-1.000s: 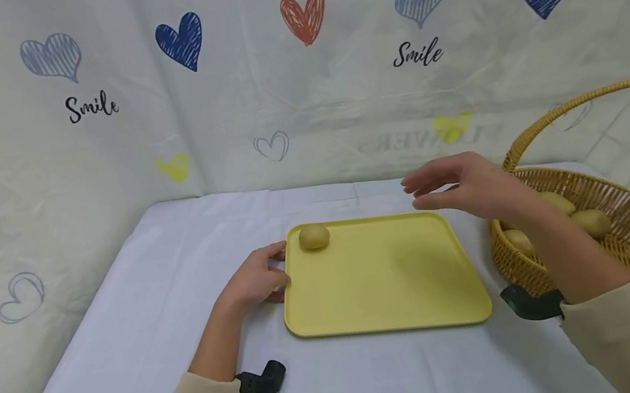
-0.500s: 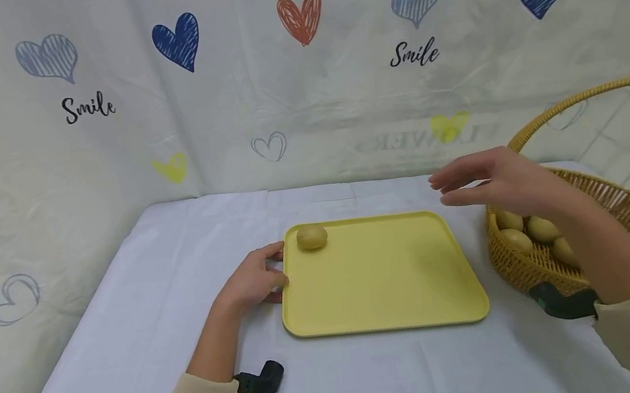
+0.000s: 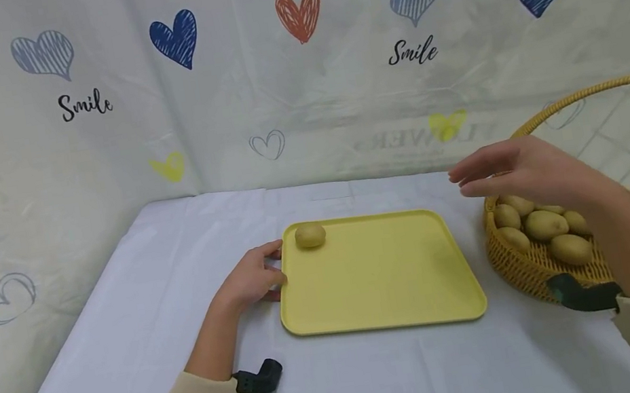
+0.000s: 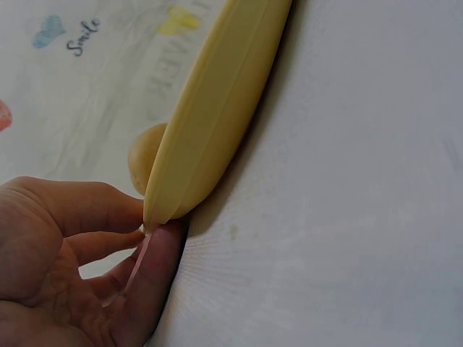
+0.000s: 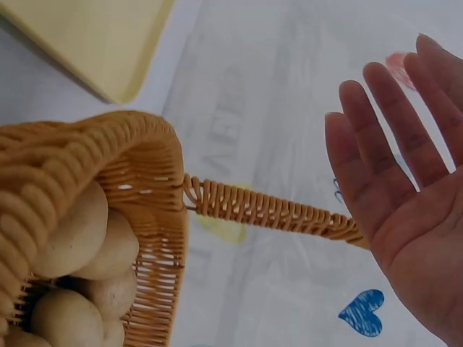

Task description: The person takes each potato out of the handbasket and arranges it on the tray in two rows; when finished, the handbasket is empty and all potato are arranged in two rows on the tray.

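My left hand holds the left edge of a yellow tray that lies on the white cloth. In the left wrist view, its fingers meet the tray's rim, one of them low against the cloth. A single potato rests in the tray's far left corner. My right hand is raised by the wicker basket, fingers extended and nothing in them. Several potatoes lie inside the basket. In the right wrist view, the palm faces the camera beside the basket's handle.
The basket's tall handle arches up at the right. White cloth covers the table. Behind it hangs a pale sheet printed with hearts and words. Each wrist wears a black camera.
My right hand has moved right, away from above the tray's far right corner to the basket, and more potatoes show. My left hand stays at the tray's edge.
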Demonstrator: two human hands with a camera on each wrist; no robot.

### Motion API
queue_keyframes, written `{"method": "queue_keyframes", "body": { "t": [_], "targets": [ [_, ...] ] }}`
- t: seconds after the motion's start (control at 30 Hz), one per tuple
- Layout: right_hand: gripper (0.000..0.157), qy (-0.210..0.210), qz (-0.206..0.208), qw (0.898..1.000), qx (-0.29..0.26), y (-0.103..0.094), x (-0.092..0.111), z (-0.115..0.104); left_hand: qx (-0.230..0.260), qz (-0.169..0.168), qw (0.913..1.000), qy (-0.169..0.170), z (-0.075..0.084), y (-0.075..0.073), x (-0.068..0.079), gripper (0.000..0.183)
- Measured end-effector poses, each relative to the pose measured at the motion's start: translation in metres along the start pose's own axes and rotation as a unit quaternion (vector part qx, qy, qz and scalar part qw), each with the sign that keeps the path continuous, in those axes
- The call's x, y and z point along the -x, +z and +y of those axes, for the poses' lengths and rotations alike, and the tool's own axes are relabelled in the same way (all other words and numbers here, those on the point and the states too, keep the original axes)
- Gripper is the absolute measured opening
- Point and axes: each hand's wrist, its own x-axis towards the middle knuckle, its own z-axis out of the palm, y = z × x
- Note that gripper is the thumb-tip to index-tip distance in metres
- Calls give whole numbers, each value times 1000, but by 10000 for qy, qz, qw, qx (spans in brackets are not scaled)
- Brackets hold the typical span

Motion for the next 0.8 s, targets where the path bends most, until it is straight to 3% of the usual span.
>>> {"method": "queue_keyframes", "body": {
  "t": [0.8],
  "targets": [
    [35,75,-552,9974,454,-28,11,37,-9,-7,10000,57,-1,1,1,83]
  ]
}}
